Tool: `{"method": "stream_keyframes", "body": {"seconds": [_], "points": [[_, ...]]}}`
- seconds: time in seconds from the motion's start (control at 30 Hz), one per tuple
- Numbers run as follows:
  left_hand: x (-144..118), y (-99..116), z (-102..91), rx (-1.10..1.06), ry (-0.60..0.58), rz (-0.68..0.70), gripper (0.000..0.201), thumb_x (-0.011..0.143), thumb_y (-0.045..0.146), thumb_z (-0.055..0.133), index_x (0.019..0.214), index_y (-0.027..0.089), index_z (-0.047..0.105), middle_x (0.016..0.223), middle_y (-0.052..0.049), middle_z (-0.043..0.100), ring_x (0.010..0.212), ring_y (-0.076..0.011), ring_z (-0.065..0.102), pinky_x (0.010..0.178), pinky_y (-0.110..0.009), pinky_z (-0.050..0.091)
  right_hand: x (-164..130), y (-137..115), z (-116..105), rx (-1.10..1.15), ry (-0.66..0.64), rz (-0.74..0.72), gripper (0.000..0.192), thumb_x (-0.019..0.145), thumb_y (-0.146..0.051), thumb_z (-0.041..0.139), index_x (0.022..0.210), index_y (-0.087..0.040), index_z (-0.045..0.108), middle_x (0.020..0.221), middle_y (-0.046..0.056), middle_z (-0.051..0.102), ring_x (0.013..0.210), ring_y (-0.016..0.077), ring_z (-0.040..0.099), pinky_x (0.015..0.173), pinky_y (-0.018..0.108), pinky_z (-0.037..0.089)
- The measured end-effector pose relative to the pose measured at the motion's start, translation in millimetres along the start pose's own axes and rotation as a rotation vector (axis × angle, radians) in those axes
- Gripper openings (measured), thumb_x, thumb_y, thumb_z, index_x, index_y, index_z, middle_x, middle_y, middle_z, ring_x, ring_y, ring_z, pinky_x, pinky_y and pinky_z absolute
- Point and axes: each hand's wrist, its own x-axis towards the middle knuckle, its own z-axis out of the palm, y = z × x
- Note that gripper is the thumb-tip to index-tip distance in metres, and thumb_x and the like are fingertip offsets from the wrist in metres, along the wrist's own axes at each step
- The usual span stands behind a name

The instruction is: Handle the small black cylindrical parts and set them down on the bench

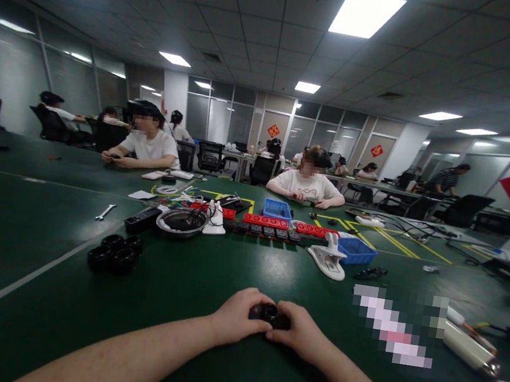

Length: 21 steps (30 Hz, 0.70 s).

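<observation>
Both my hands are closed around a small black part [270, 313] with a round, ring-like top, just above or on the green table. My left hand [240, 316] grips its left side, thumb in front and fingers behind. On the opposite side my right hand [299, 328] holds it, and the two thumbs nearly meet in front. My fingers cover much of the part, so its exact kind is unclear. To the left, several black round parts [115, 253] sit in a cluster on the table.
Ahead lie a wrench [105, 212], a round metal-rimmed dish [182, 221], red strips [266, 221], a white clip-shaped base [327, 259] and blue bins [357, 251]. A cream cylinder [466, 345] lies at right. Two people [149, 143] [308, 183] sit across the green table [172, 357].
</observation>
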Motion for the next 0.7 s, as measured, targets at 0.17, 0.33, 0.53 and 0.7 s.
{"method": "stream_keyframes", "body": {"seconds": [0.17,0.33,0.53,0.7], "points": [[0,1,6.6,-0.002,0.1,-0.099,0.03,0.061,0.025,0.068,0.088,0.019,0.057,0.083,0.001,0.054,0.074,-0.0152,0.05,0.065,-0.024,0.039,-1,-11,7,-0.277,0.153,0.021,0.032,0.065,-0.048,0.058,0.068,-0.017,0.052,0.069,0.003,0.055,0.065,0.0174,0.049,0.058,0.026,0.031],[1,1,0.8,-0.007,0.043,-0.055,0.029,0.064,0.025,0.066,0.092,0.021,0.058,0.082,0.001,0.054,0.075,-0.0155,0.05,0.067,-0.024,0.039,-3,-12,-3,-0.128,0.071,-0.078,0.039,0.063,-0.041,0.063,0.093,-0.019,0.053,0.089,0.005,0.055,0.083,0.0205,0.049,0.072,0.03,0.035],[2,0,-4.0,-0.019,-0.007,0.009,0.034,0.068,0.025,0.064,0.101,0.023,0.057,0.084,0.0,0.055,0.077,-0.0156,0.051,0.07,-0.025,0.04,-1,4,-14,0.187,-0.125,-0.121,0.018,0.068,-0.021,0.058,0.086,-0.016,0.057,0.082,0.001,0.053,0.076,0.0163,0.05,0.068,0.026,0.038],[1,2,-0.6,-0.031,0.02,-0.02,0.027,0.065,0.025,0.065,0.092,0.02,0.059,0.084,0.0,0.056,0.076,-0.0164,0.051,0.068,-0.025,0.04,2,8,-5,0.167,-0.027,-0.046,0.015,0.064,-0.022,0.063,0.072,-0.015,0.053,0.07,-0.002,0.051,0.067,0.0139,0.048,0.058,0.022,0.036]]}}
